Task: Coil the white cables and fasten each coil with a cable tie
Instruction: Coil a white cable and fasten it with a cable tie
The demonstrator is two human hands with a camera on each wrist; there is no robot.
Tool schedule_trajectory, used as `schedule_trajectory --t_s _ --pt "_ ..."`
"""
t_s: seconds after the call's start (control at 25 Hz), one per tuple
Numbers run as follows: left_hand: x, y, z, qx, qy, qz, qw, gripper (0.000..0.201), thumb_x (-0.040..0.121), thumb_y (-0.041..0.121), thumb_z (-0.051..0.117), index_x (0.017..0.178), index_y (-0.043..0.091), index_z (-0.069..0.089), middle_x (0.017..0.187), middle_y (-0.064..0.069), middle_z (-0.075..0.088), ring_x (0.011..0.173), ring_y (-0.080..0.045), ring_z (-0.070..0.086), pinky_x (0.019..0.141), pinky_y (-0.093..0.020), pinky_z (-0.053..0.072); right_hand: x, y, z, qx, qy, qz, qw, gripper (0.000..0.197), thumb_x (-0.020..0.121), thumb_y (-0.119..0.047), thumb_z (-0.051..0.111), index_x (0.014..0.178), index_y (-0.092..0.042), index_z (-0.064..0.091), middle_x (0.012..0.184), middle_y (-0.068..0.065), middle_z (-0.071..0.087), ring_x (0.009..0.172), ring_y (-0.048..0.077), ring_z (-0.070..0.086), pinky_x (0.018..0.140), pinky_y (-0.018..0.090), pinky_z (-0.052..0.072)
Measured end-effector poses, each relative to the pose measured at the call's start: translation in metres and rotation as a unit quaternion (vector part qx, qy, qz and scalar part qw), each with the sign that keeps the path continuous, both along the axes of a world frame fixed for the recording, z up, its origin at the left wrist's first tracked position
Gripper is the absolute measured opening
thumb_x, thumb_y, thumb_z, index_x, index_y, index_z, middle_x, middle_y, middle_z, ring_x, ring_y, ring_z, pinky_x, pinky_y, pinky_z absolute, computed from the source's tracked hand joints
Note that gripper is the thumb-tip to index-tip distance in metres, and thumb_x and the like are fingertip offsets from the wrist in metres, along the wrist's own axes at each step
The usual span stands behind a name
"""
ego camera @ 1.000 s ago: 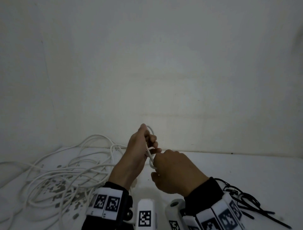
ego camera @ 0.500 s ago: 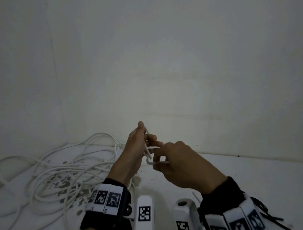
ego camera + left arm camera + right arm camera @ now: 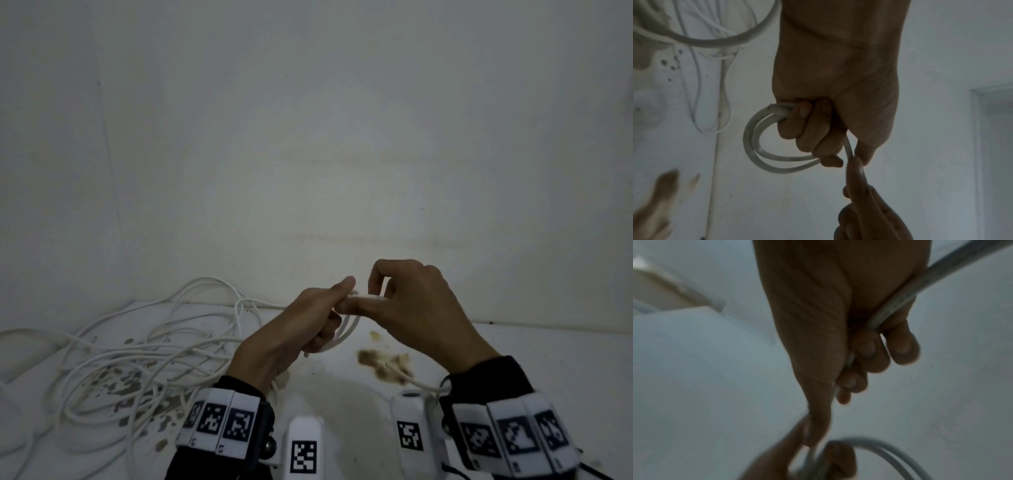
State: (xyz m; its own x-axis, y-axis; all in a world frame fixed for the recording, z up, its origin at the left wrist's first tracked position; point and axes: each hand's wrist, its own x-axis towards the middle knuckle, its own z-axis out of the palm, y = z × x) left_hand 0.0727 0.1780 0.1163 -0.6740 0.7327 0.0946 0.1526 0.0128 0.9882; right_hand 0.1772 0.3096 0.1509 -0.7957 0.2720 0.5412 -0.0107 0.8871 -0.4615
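My left hand grips a small coil of white cable, two loops hanging below the fist, with the cut end beside the curled fingers. My right hand holds the same cable, which runs through its palm and out past the thumb towards the left hand. The two hands touch above the table. A loose tangle of white cable lies on the table to the left. No cable tie is plainly visible.
A white wall stands close behind the table. Brown stains mark the table under the right hand, and dark specks lie under the tangle. A thin black strand shows at the bottom right edge.
The right hand has swung up and to the right, laying another turn of cable onto the coil. The left hand has dropped slightly while keeping its hold.
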Motion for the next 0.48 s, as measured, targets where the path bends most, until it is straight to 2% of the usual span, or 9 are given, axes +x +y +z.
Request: schedule_trajectory --t_s 0.04,0.08,0.16,0.28,0.36,0.4,0.48 --pt "-0.002 -0.002 -0.002 0.016 -0.017 0.004 1.0 0.043 0.091 0.058 0.053 0.085 0.017 0.065 0.053 0.006 0.018 0.045 -0.009 0.013 0.044 -0.024 0.01 0.004 0.007 0.002 -0.026 -0.021 0.021 0.999 0.042 0.071 -0.062 0.077 0.069 -0.024 0.06 0.047 -0.008 0.06 0.041 0.005 0.052 0.046 0.02 0.041" --pt "-0.006 -0.006 -0.004 0.046 -0.05 0.012 0.998 0.046 0.082 0.06 0.06 0.083 0.014 0.061 0.049 0.007 0.017 0.04 -0.009 0.013 0.042 -0.023 0.009 0.01 0.014 0.005 -0.042 -0.04 0.041 0.997 0.039 0.076 -0.06 0.073 0.071 -0.023 0.063 0.045 -0.008 0.057 0.038 0.005 0.047 0.044 0.017 0.037" --pt "-0.018 -0.015 -0.006 0.125 -0.129 0.011 0.984 0.042 0.074 0.058 0.064 0.065 0.019 0.049 0.041 0.009 0.016 0.031 -0.006 0.013 0.038 -0.018 0.007 0.023 0.027 0.01 -0.088 -0.06 0.081 0.991 0.04 0.084 -0.057 0.064 0.073 -0.019 0.067 0.044 -0.008 0.048 0.039 0.005 0.037 0.044 0.019 0.033" --pt "-0.033 -0.024 -0.008 0.189 -0.191 0.021 0.963 0.048 0.084 0.055 0.056 0.052 0.025 0.034 0.035 0.01 0.016 0.025 -0.004 0.014 0.035 -0.013 0.009 0.028 0.037 0.009 -0.203 -0.032 0.14 0.969 0.042 0.087 -0.053 0.059 0.081 -0.013 0.071 0.057 -0.001 0.043 0.052 0.015 0.041 0.055 0.03 0.042" --pt "-0.036 -0.025 -0.009 0.199 -0.21 0.033 0.957 0.053 0.09 0.053 0.05 0.05 0.026 0.03 0.035 0.01 0.015 0.024 -0.004 0.013 0.036 -0.013 0.009 0.02 0.039 0.003 -0.287 0.001 0.176 0.942 0.032 0.097 -0.037 0.054 0.092 -0.012 0.073 0.062 0.001 0.039 0.057 0.017 0.038 0.061 0.032 0.048" --pt "-0.036 -0.025 -0.009 0.207 -0.219 0.038 0.953 0.055 0.093 0.052 0.048 0.049 0.026 0.03 0.034 0.01 0.015 0.024 -0.004 0.013 0.036 -0.013 0.009 0.015 0.038 0.0 -0.32 0.011 0.18 0.93 0.027 0.101 -0.028 0.051 0.098 -0.013 0.073 0.063 0.002 0.039 0.059 0.018 0.038 0.062 0.032 0.051" --pt "-0.036 -0.026 -0.008 0.226 -0.239 0.048 0.943 0.057 0.097 0.051 0.045 0.048 0.025 0.031 0.033 0.009 0.015 0.024 -0.005 0.012 0.035 -0.013 0.009 0.009 0.036 -0.005 -0.327 -0.001 0.155 0.932 0.02 0.105 -0.02 0.047 0.113 -0.02 0.065 0.065 0.004 0.047 0.06 0.022 0.046 0.065 0.034 0.057"
